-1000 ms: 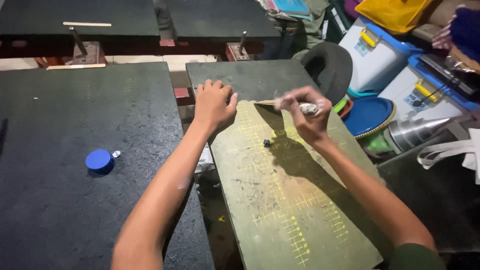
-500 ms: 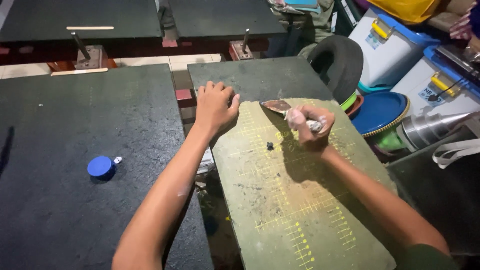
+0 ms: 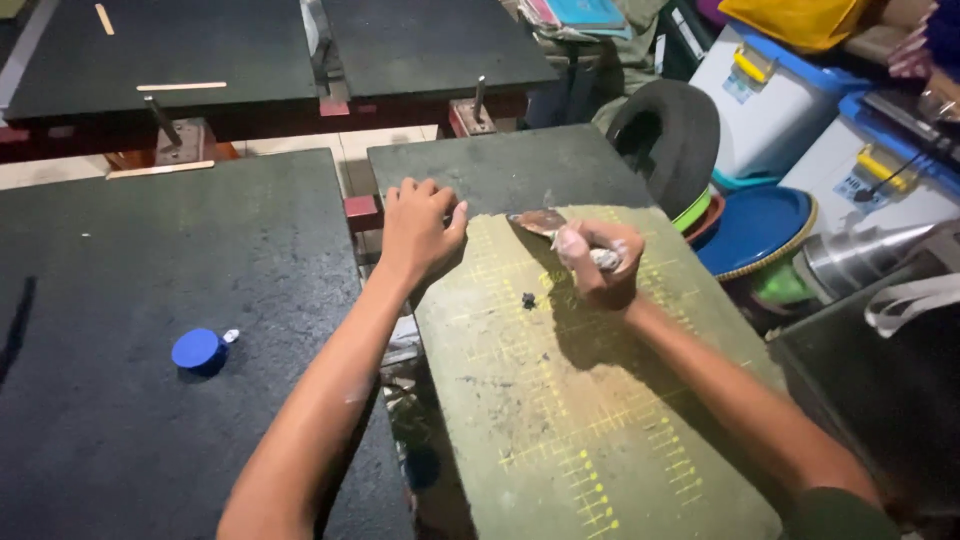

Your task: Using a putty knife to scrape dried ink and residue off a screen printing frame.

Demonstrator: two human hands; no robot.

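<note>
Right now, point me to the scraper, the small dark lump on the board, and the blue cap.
scraper (image 3: 537,220), head view, on its blade past the right hand (image 3: 598,262).
small dark lump (image 3: 528,299), head view, on its middle.
blue cap (image 3: 197,349), head view, on its flat top.

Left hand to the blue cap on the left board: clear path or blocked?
Probably yes. The left hand rests on the top edge of the green board; the blue cap lies alone on the dark board, nothing between them.

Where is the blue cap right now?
In the head view, the blue cap lies on the dark board at the left, well left of the left hand and beside a small white bit.
</note>
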